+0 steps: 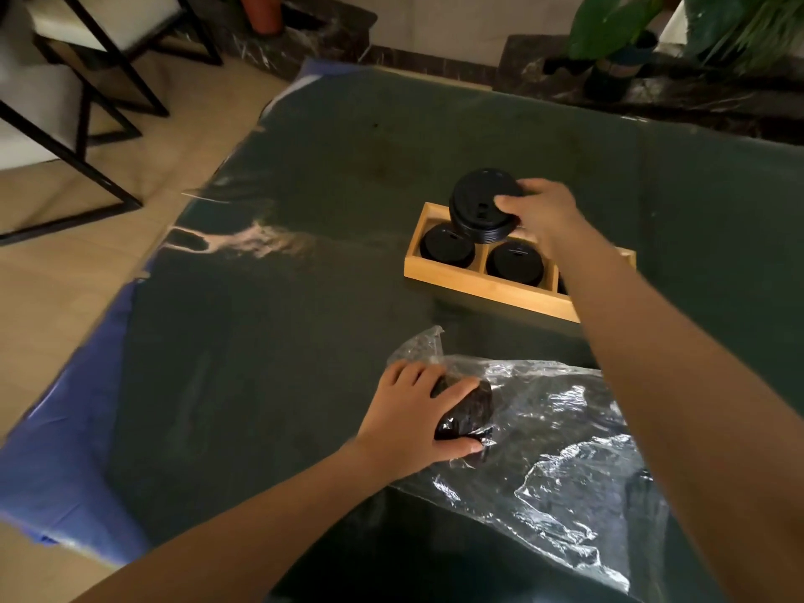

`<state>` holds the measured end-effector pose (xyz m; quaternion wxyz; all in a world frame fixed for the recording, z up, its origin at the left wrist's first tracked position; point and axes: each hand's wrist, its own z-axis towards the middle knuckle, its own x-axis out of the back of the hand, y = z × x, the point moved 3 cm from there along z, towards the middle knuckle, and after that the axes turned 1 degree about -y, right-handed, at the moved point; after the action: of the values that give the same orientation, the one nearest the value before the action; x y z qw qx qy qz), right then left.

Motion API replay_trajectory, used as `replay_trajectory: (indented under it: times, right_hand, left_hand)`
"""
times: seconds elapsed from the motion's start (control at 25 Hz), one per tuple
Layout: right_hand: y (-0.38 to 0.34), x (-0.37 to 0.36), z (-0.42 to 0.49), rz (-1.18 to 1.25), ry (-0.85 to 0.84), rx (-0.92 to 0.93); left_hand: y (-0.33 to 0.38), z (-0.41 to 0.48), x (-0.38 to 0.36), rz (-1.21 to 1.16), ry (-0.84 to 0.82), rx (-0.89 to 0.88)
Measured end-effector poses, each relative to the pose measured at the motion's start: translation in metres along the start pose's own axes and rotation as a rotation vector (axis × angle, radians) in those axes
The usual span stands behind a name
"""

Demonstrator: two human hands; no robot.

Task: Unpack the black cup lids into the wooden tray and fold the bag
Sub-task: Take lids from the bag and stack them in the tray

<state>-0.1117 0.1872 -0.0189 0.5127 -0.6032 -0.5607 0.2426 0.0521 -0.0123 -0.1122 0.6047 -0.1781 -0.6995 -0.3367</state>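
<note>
Wooden compartment tray (478,285) holds 2 visible lid stacks; right hand (544,215) grips another black lid stack (480,206); left hand (417,411) clasps bagged lids (467,411); clear plastic bag (565,450) unfolded.

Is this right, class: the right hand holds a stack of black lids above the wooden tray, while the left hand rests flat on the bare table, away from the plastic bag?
Not quite. In the head view the left hand grips lids through the plastic bag, not the bare table. The right hand does hold a stack of black lids above the wooden tray.
</note>
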Motion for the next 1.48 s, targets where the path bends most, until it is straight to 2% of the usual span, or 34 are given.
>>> replay_trajectory:
  times: [0.28,0.4,0.56,0.72,0.8,0.88,1.0,1.08,1.48]
  right_hand:
    - [0.041,-0.052,0.042,-0.049,0.055,-0.084]
    - [0.05,-0.06,0.049,-0.203,0.074,-0.037]
    - [0.049,-0.065,0.051,-0.522,0.119,0.046]
    - [0.047,-0.07,0.046,-0.884,0.229,0.061]
    - [0.047,-0.07,0.044,-0.972,0.229,0.046]
    - [0.05,-0.072,0.041,-0.985,0.194,0.075]
    - [0.051,-0.077,0.039,-1.006,0.188,0.379]
    - [0.053,-0.078,0.04,-1.071,0.137,0.481]
    - [0.075,-0.079,0.051,-1.162,0.058,0.382]
  left_hand:
    - [-0.002,-0.001,-0.004,0.014,0.011,-0.001]
    - [-0.002,-0.002,-0.005,0.013,0.024,-0.006]
    - [-0.002,-0.002,-0.004,0.019,0.033,-0.011]
    - [0.0,-0.002,-0.004,0.027,0.055,-0.011]
    - [0.0,-0.001,-0.004,0.029,0.062,-0.016]
    - [0.0,-0.001,-0.004,0.032,0.059,-0.012]
    - [0.0,0.0,-0.004,0.044,0.047,-0.003]
    - [0.0,0.001,-0.003,0.047,0.048,-0.004]
    - [0.001,0.0,-0.004,0.06,0.056,-0.007]
